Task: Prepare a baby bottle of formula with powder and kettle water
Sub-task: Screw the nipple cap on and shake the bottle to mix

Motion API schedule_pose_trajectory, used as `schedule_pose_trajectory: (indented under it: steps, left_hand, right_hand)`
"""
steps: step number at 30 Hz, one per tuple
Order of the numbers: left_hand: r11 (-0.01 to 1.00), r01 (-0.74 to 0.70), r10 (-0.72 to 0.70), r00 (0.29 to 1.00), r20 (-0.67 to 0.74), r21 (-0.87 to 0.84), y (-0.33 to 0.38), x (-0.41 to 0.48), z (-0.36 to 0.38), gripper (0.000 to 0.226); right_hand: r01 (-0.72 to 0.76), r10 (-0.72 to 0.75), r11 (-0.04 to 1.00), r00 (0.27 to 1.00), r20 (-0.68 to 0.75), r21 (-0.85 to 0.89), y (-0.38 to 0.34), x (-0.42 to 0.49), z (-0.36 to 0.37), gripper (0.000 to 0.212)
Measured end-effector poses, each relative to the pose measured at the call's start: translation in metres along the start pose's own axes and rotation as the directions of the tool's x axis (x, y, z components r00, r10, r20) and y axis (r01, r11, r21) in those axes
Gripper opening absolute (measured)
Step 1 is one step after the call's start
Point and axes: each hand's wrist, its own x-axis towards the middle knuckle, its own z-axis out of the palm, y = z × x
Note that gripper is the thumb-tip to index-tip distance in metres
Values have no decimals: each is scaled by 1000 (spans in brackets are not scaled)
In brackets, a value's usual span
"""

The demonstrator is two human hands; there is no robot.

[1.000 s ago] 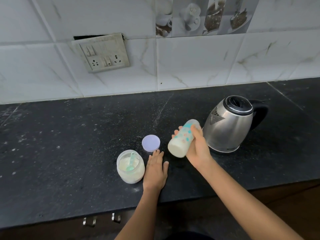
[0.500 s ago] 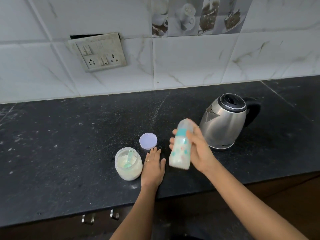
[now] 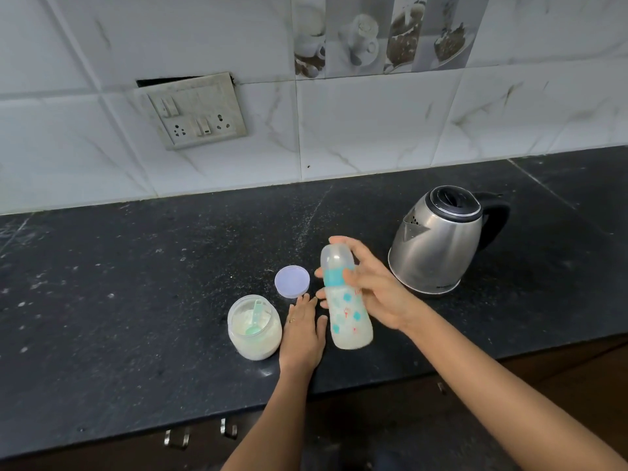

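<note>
My right hand [image 3: 372,287] grips a capped baby bottle [image 3: 345,312] with a teal ring, nearly upright above the black counter [image 3: 136,300] and full of milky white liquid. My left hand [image 3: 302,329] lies flat on the counter with fingers spread, between the bottle and an open jar of formula powder [image 3: 254,329]. A teal scoop [image 3: 255,317] rests inside the jar. The jar's round lilac lid [image 3: 292,281] lies just behind my left hand. A steel kettle [image 3: 438,241] with a black handle stands to the right of the bottle, its lid down.
A tiled wall with a switch and socket plate [image 3: 197,112] runs along the back of the counter. The counter's front edge [image 3: 339,390] is close to my forearms, with cabinet handles [image 3: 200,435] below it.
My right hand has swung the bottle from tilted on its side to almost upright, and it sits lower and nearer my left hand. The left hand has stayed flat on the counter.
</note>
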Motion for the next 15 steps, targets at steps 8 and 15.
schedule_pose_trajectory:
  steps: [8, 15]
  left_hand:
    - [1000, 13, -13, 1000, -8, -4, 3, -2, -3, 50]
    - [1000, 22, -22, 1000, 3, 11, 2, -1, -2, 49]
  right_hand:
    - [61, 156, 834, 927, -341, 548, -1, 13, 12, 37]
    - [90, 173, 774, 922, -346, 627, -19, 16, 21, 31]
